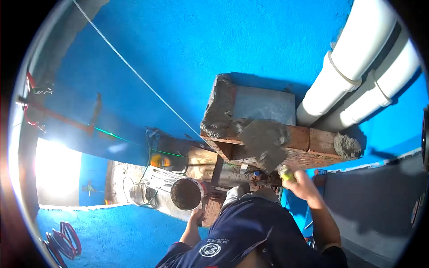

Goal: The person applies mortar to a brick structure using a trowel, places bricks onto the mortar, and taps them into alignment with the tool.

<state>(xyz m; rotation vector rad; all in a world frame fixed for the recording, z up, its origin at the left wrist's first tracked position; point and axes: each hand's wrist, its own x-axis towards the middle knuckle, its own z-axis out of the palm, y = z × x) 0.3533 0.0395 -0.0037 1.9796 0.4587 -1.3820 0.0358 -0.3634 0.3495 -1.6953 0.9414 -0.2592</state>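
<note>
My right hand (pixel 301 184) grips the yellow-green handle of a trowel (pixel 264 144), whose mortar-smeared blade lies against the top course of a red brick stack (pixel 308 143). Grey mortar (pixel 219 109) coats the stack's left end, and a lump of it sits on the right end (pixel 346 146). My left hand (pixel 195 217) holds the rim of a round bucket (pixel 187 194) with dark contents, low beside my leg. A white string line (pixel 134 71) runs diagonally across the blue wall to the bricks.
Two white pipes (pixel 362 67) run up the blue wall (pixel 201 40) at the right. A grey slab (pixel 263 105) lies behind the bricks. Red cable coils (pixel 65 239) lie on the blue floor at the lower left. A bright opening (pixel 56 176) glares at the left.
</note>
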